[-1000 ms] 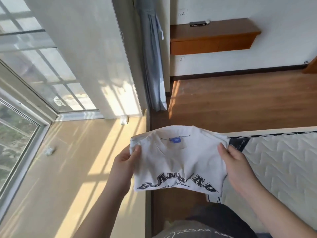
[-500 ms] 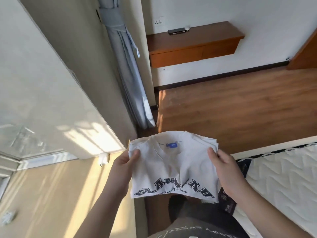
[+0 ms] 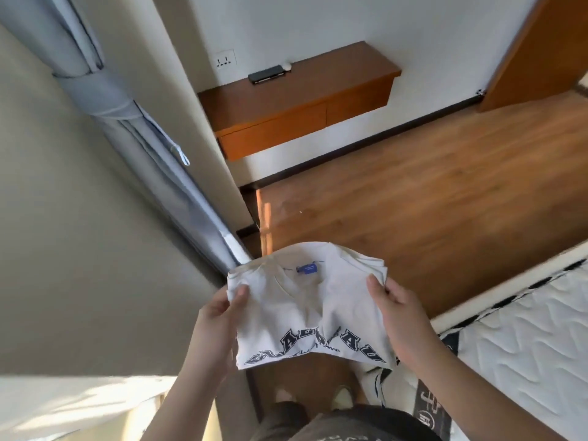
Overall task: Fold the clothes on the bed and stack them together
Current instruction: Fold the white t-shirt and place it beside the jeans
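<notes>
Between two raised hands, above a brown wooden floor (image 3: 413, 192), a folded white cotton T-shirt with dark navy block lettering (image 3: 305, 313) is held in mid-air, clear of the bed. At its left edge the left hand (image 3: 216, 326) grips the fabric, thumb lying on the front face and fingers tucked behind; at its right edge the right hand (image 3: 401, 316) grips it likewise, thumb on top near the folded shoulder. A small blue neck label (image 3: 307, 268) shows at the collar, on the far side from the hands, while the lettering runs along the near hem. To the right of the right hand lies a white quilted mattress with a black-and-white trimmed border (image 3: 525, 329), and a dark printed cloth (image 3: 429, 405) hangs at its corner just below that hand's wrist. Beyond the left hand a pale blue-grey gathered curtain (image 3: 127, 122) runs down beside a beige wall. Farther off, past both hands, a wall-mounted brown wooden shelf with drawers (image 3: 302, 106) carries a flat black device (image 3: 266, 75), under a white wall socket (image 3: 226, 60).
</notes>
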`<action>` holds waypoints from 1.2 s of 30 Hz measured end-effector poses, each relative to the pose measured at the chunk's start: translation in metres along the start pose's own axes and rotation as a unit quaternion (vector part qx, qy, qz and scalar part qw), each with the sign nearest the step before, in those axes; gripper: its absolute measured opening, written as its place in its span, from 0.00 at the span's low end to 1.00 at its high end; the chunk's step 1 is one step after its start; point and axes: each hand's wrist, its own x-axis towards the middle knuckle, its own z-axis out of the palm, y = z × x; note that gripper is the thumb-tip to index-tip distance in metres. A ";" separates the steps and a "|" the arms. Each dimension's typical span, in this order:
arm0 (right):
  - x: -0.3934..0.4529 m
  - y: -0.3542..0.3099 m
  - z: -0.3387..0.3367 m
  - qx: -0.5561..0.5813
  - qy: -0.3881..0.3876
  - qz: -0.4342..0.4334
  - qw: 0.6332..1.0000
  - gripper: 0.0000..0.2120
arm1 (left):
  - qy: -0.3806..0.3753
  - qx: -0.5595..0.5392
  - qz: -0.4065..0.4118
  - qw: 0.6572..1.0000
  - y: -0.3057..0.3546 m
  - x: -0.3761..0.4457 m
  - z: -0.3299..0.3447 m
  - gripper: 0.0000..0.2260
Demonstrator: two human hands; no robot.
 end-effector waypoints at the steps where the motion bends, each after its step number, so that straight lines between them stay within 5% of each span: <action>1: 0.008 -0.002 -0.001 -0.010 0.013 -0.003 1.000 0.19 | -0.010 0.005 0.000 1.000 0.005 0.014 0.007 0.16; 11: 0.098 -0.021 -0.013 0.030 0.163 0.043 0.985 0.09 | -0.166 0.072 -0.027 0.983 0.058 0.180 0.093 0.13; 21: 0.148 -0.061 -0.008 0.076 0.306 0.026 0.949 0.15 | -0.322 0.171 0.002 0.931 0.128 0.310 0.150 0.13; 31: 0.152 -0.052 -0.055 0.158 0.469 0.071 0.866 0.21 | -0.471 0.253 0.059 0.843 0.153 0.335 0.273 0.06; 36: 0.149 -0.035 -0.089 0.166 0.525 0.089 0.830 0.23 | -0.536 0.285 0.066 0.792 0.138 0.331 0.357 0.22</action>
